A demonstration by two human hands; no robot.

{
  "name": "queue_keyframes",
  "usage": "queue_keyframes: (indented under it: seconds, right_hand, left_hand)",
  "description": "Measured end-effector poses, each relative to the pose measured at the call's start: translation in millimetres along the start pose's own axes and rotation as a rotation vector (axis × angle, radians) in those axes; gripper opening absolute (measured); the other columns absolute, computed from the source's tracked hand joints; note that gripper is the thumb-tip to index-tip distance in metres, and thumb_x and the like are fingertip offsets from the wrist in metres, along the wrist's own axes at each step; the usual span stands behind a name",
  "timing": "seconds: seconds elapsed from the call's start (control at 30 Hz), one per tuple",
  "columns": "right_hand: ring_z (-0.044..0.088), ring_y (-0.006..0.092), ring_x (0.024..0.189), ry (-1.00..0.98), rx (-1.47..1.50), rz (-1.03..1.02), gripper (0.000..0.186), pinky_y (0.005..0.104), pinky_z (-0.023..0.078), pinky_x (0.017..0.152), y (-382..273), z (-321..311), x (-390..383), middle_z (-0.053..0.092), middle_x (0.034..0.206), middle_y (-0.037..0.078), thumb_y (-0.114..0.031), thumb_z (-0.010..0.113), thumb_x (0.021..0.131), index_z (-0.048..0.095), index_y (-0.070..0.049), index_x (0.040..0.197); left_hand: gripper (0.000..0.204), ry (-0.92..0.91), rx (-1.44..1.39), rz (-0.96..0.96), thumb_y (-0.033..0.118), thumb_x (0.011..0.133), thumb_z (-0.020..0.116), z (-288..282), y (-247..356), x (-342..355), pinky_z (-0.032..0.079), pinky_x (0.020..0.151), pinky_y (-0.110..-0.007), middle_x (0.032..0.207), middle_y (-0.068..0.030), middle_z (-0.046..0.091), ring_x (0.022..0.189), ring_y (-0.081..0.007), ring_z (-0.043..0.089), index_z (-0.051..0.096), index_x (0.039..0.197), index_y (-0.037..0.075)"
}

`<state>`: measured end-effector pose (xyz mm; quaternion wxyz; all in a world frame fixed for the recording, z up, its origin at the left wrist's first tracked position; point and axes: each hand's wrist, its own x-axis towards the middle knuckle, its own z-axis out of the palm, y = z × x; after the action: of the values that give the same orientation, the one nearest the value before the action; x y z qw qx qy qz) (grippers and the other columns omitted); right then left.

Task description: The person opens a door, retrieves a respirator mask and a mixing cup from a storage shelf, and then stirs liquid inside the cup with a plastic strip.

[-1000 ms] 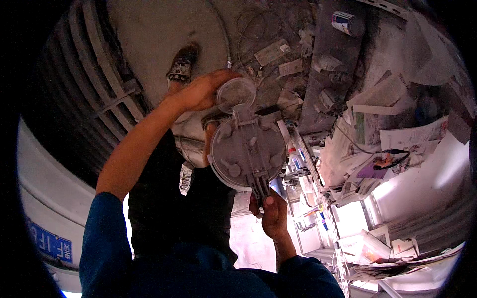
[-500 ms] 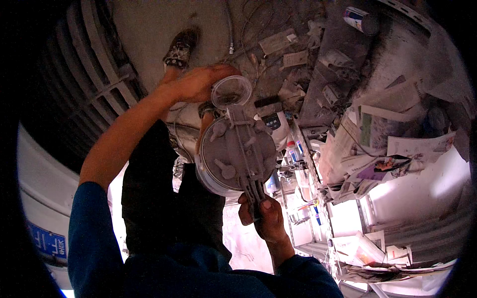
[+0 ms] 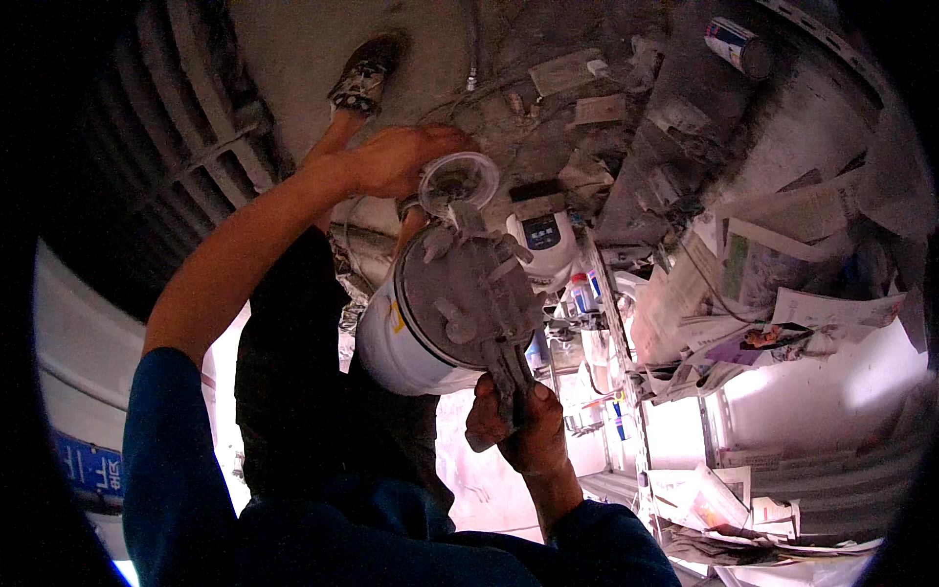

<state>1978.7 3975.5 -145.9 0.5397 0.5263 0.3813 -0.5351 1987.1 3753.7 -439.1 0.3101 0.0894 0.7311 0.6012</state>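
My right hand [image 3: 523,430] is closed around the handle of a grey stirring lid [image 3: 435,318] fitted on a white paint can [image 3: 396,354]. The can hangs tilted in mid-air, and its side shows with a small yellow mark. My left hand [image 3: 396,161] grips a clear plastic cup [image 3: 479,174] by its far-left side, with the fingertips partly hidden behind it. The lid's spout [image 3: 468,215] lies at the cup's near rim. Whether liquid is flowing cannot be made out. A white scale [image 3: 544,245] with a dark display sits just right of the cup.
Bottles with red caps [image 3: 584,293] stand on a metal rack at the right. Crumpled newspapers [image 3: 782,245] are heaped beyond it. A tin can [image 3: 738,47] lies at the far right. A hose end [image 3: 472,78] and flat scraps are on the floor. Dark ribbed panels rise at left.
The paint can has tipped further toward the cup, so more of its white side shows. Its spout now reaches the cup's rim. The whole view has shifted slightly, uncovering more of the scale.
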Motion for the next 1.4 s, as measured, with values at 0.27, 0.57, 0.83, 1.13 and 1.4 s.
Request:
queue_keyframes:
  seconds: [0.27,0.57,0.83,1.13,1.4]
  right_hand:
    - [0.048,0.0155,0.056,-0.113,0.115,-0.017,0.068,0.0287,0.036,0.049,15.2,-16.9,17.2,0.055,0.073,0.007,-0.060,0.052,0.088,0.054,0.005,0.108]
    - [0.056,0.0142,0.073,-0.065,-0.504,-0.229,0.053,0.0294,0.045,0.064,34.9,-8.9,36.7,0.063,0.088,0.009,-0.048,0.052,0.095,0.054,0.001,0.118]
    - [0.063,0.0386,0.078,0.161,-0.909,-0.486,0.039,0.0451,0.049,0.072,44.6,-51.4,93.0,0.063,0.083,0.022,-0.036,0.063,0.087,0.058,0.001,0.099]
    - [0.053,0.0099,0.064,0.356,-0.945,-0.706,0.034,0.0290,0.046,0.058,68.3,-105.7,178.9,0.062,0.071,0.009,-0.029,0.064,0.092,0.058,0.003,0.100]
    - [0.049,0.0096,0.070,0.232,-0.726,-0.635,0.029,0.0274,0.044,0.063,81.1,-133.3,241.2,0.061,0.074,0.008,-0.027,0.062,0.095,0.059,0.001,0.100]
  left_hand:
    - [0.065,-0.050,0.083,-0.163,0.008,0.073,0.071,-18.7,18.7,-0.3,0.045,0.100,-0.043,0.136,-0.0135,0.051,0.123,-0.0324,0.052,0.048,0.134,0.007]
    - [0.071,-0.065,0.111,-0.219,0.008,0.074,0.073,-23.8,-4.3,9.3,0.046,0.101,-0.043,0.137,-0.0134,0.051,0.124,-0.0324,0.051,0.044,0.138,0.011]
    - [0.072,-0.156,0.357,-0.123,-0.003,0.073,0.067,-6.4,-39.3,35.8,0.048,0.099,-0.042,0.141,-0.0091,0.048,0.122,-0.0313,0.053,0.044,0.138,0.015]
    - [0.079,-0.240,0.713,-0.118,-0.001,0.076,0.066,60.3,-117.6,60.7,0.052,0.094,-0.042,0.146,-0.0071,0.042,0.124,-0.0290,0.051,0.034,0.145,0.021]
    - [0.077,-0.328,0.750,-0.137,0.003,0.079,0.067,93.3,-157.3,67.3,0.053,0.095,-0.042,0.147,-0.0062,0.039,0.128,-0.0273,0.048,0.033,0.145,0.023]
